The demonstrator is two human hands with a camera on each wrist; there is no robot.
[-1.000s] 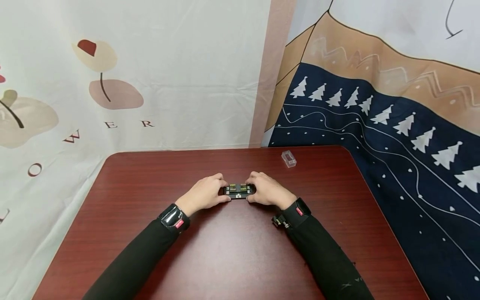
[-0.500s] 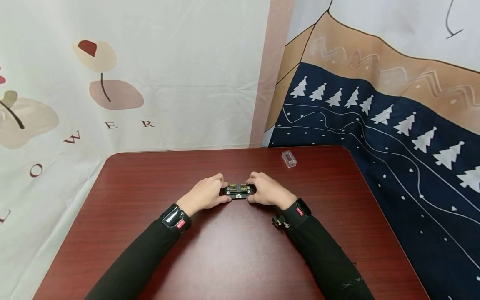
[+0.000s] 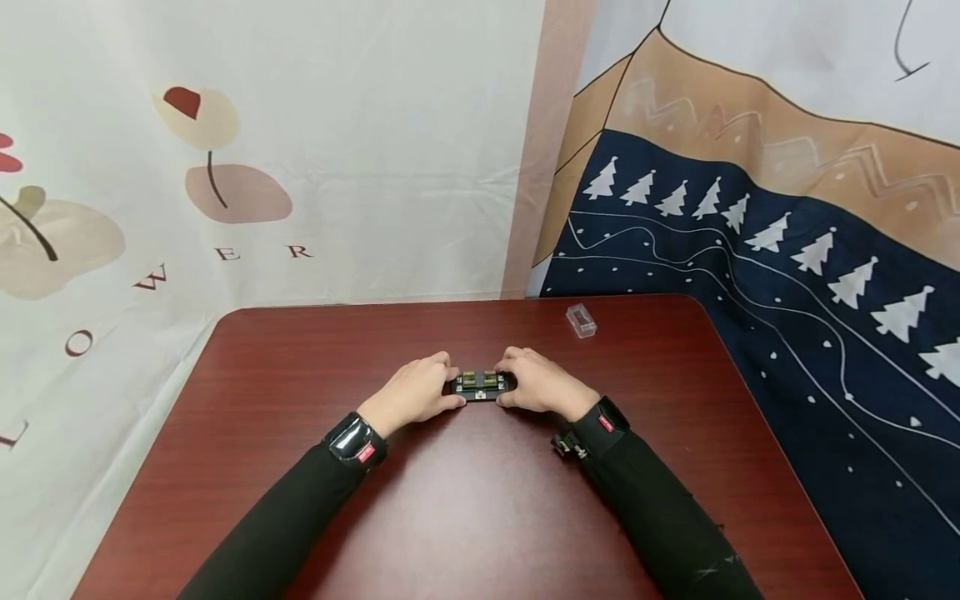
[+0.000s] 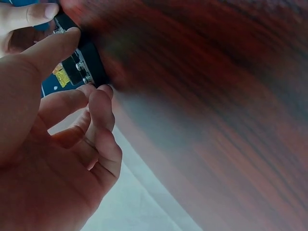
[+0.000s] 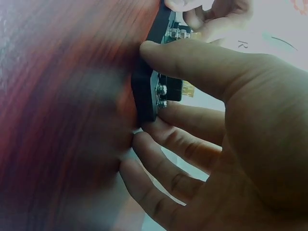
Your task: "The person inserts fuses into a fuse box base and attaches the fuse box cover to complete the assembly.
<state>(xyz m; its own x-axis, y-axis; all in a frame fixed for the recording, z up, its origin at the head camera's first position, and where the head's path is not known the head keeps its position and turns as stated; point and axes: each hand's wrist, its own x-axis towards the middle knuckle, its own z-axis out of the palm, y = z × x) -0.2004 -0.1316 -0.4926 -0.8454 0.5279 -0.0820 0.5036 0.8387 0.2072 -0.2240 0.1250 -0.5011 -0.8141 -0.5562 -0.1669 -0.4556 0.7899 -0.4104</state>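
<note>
A small black block with screw terminals (image 3: 481,385) lies flat near the middle of the table, long side running left to right. Silver screws and yellow-labelled parts show on its top. My left hand (image 3: 415,388) pinches its left end, thumb on the near side and fingers behind. Its right end is gripped the same way by my right hand (image 3: 546,384). In the left wrist view the black block (image 4: 95,62) shows between thumb and fingertips. The right wrist view shows the black block (image 5: 143,89) low against the wood; the fingers partly hide its ends.
A clear plastic cover or case (image 3: 581,321) lies by the table's back edge, right of the hands. The reddish-brown table (image 3: 480,517) backs onto a white printed cloth (image 3: 405,150) and a dark blue one with trees (image 3: 675,242).
The whole head view has shifted slightly down and right. Both hands keep their hold on the block, which stays in place on the table.
</note>
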